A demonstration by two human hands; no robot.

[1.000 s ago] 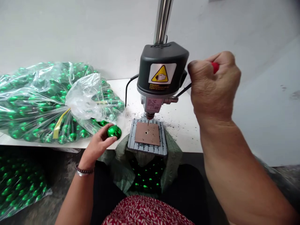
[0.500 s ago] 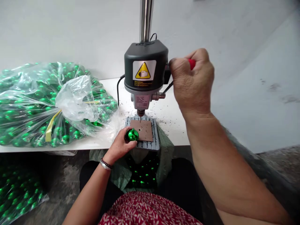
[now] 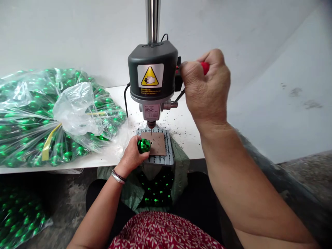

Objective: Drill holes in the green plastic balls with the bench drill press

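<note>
Between the thumb and fingers of my left hand (image 3: 133, 152) is a shiny green ball ornament (image 3: 144, 146). It is at the left part of a brown board (image 3: 160, 147) with a small hole, which lies on the grey base (image 3: 168, 157) of a drill press (image 3: 153, 74). The thin drill bit (image 3: 151, 131) points down above the board, apart from the ball. My right hand (image 3: 207, 86) is closed round the red-tipped feed lever (image 3: 205, 67) at the machine's right side; most of the lever is hidden by the fist.
A large clear bag (image 3: 28, 114) of green balls lies on the white table (image 3: 192, 141) at left. Another bag (image 3: 20, 211) sits low at left. Below the base, a green sack (image 3: 181, 169) hangs open with several balls inside. Dark shavings dot the tabletop.
The ball in my left hand has turned slightly and moved a little nearer the hole. My right hand stays on the lever. The whole view has shifted slightly.
</note>
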